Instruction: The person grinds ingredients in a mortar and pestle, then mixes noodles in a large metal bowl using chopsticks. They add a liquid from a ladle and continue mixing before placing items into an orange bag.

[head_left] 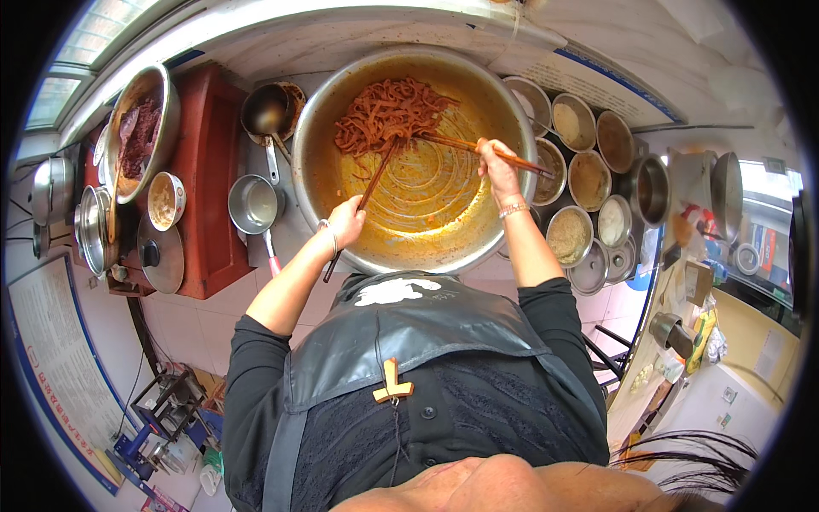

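Note:
A wide metal basin [448, 233] stands before me, its inside smeared with orange oil. At its far side lies a heap of red-brown, sauce-coated strips [397, 112]. My left hand [345, 223] grips a long wooden chopstick [377, 179] over the near left rim, the tip at the heap's lower edge. In my right hand [499, 168] is one or more long wooden chopsticks [451, 141], pointing left; I cannot tell whether it is one or a pair. Their tips meet the strips from the right. Both hands are above the basin.
Several metal bowls of powders and seasonings [569, 235] crowd the right side. Left of the basin sit a metal ladle [265, 109] and a small saucepan [254, 203]. A red wooden cabinet [211, 179] holds a large bowl of dark red paste [144, 137] and a pot lid [163, 256].

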A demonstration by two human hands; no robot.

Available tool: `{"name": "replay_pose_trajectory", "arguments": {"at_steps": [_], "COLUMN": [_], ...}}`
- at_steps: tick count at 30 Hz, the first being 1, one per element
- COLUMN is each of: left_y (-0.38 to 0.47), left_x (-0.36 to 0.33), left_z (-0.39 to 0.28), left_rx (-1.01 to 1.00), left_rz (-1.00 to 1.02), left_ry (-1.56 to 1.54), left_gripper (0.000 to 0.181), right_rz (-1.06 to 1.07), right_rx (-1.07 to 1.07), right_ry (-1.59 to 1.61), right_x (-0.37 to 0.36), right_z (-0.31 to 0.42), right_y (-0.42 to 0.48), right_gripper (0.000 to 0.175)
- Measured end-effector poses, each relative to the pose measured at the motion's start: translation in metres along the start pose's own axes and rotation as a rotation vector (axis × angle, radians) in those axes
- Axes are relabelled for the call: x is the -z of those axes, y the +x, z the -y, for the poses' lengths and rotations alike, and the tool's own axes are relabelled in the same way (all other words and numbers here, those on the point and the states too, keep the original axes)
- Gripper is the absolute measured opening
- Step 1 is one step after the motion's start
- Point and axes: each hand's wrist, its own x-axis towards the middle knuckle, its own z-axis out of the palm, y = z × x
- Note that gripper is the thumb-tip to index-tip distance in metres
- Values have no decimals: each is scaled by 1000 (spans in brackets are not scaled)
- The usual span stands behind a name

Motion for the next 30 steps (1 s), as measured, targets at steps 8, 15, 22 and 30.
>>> {"name": "replay_pose_trajectory", "arguments": {"at_steps": [8,15,22,30], "left_y": [-67,-80,-77,-42], "left_x": [33,13,17,71], "left_z": [10,-5,12,19], "left_rx": [32,369,64,27], "left_rz": [-6,257,111,-169], "left_ry": [-102,-509,-271,215], "left_gripper": [38,36,42,38], "right_rz": [-13,-24,-89,157], "right_rx": [34,120,155,334], "right_ry": [-4,96,-52,-312], "right_x": [32,-25,5,-40], "right_z": [23,2,56,72], "right_y": [-25,-2,-29,-34], "right_gripper": [22,18,23,17]}}
